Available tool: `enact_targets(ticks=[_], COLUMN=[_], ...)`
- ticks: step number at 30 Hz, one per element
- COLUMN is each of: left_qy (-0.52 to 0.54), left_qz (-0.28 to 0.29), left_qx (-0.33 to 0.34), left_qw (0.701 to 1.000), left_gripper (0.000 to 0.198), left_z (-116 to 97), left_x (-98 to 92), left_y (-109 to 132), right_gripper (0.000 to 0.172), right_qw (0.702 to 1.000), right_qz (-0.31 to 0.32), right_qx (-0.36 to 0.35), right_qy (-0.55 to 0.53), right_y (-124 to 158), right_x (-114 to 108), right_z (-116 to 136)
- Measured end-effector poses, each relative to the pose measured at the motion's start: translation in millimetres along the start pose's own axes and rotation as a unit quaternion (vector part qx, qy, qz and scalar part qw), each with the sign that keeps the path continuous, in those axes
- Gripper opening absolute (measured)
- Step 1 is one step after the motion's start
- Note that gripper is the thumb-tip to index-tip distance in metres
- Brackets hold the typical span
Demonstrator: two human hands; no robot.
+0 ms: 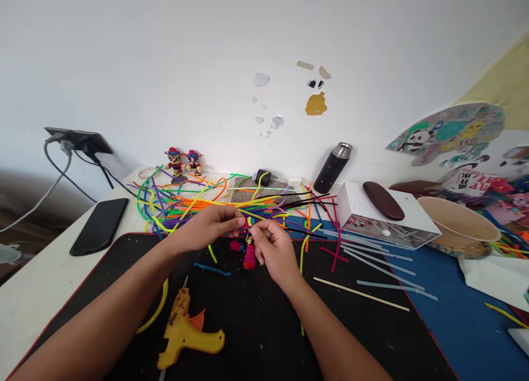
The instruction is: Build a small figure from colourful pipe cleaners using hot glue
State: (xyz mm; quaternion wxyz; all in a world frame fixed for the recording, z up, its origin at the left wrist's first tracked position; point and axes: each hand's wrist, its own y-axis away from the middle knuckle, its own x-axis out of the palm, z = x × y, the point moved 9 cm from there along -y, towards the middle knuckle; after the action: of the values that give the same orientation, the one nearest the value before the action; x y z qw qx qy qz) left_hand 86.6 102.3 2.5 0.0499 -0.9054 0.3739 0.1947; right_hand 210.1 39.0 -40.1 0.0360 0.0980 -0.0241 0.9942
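Note:
My left hand (221, 222) and my right hand (276, 250) meet over the black mat, fingertips pinched. Between them is a small pipe-cleaner piece (250, 221) in pink, blue and yellow; my fingers partly cover it. Just below, a pink pipe-cleaner body (249, 257) shows beside my right fingers; whether it joins the piece above I cannot tell. A small pink and blue part (236, 246) lies on the mat to its left. Nearer to me rests a yellow hot glue gun (182, 331), and a short blue pipe cleaner (212, 269) lies above it.
Loose coloured pipe cleaners (194, 205) pile behind my hands. Two small figures (184, 162) stand by the wall. A black phone (99, 227) lies left. To the right are glue sticks (384, 265), a wooden stick (361, 294), a black flask (333, 168), a white box (351, 202) and a bowl (458, 218).

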Motion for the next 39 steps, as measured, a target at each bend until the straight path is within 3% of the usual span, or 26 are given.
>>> enact_targets(ticks=[21, 39], left_qy=[0.012, -0.007], left_qz=[-0.002, 0.002], left_qx=[0.004, 0.002], left_qw=[1.0, 1.0], left_gripper=[0.05, 0.049], left_z=[-2.2, -2.3], left_x=[-3.3, -2.6], left_y=[0.2, 0.8], right_gripper=[0.034, 0.043], right_qw=[1.0, 0.999], right_qz=[0.016, -0.002], right_qx=[0.005, 0.01], right_qy=[0.001, -0.038], right_y=[2.0, 1.1], right_x=[2.7, -2.5], right_z=[1.0, 2.3])
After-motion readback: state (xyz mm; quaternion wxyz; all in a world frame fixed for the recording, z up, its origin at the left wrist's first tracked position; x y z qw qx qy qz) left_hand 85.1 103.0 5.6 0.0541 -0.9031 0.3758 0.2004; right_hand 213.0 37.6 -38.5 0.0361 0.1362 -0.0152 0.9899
